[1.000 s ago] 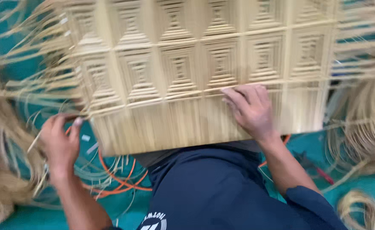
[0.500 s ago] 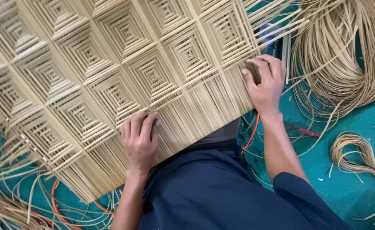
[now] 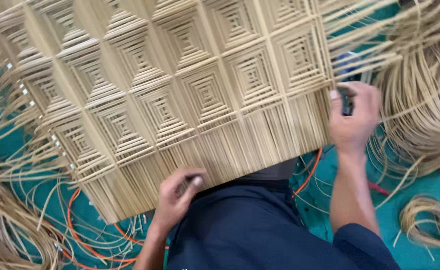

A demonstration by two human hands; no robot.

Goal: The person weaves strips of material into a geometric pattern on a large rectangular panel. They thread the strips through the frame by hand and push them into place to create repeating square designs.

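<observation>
- The left hand (image 3: 176, 200) grips the near edge of the woven cane panel (image 3: 190, 100).
- The right hand (image 3: 352, 120) grasps its right edge, beside loose cane strands (image 3: 420, 100).

Teal floor (image 3: 430, 185) under woven cane panel (image 3: 190, 95), loose cane strands (image 3: 420, 100), orange cord (image 3: 72, 220)

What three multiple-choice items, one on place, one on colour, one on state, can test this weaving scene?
1. Where is the right hand?
A. at the mat's right edge
B. on the floor
C. on the lap

2. What colour is the floor cover?
A. red
B. teal
C. white

3. How is the woven mat held?
A. rolled up
B. folded in half
C. spread flat, gripped at its edges

Answers: 1 A, its fingers pinch the mat's right border. 2 B, teal shows between the loose strands. 3 C, the left hand grips the near edge, and the pattern lies open.
</observation>
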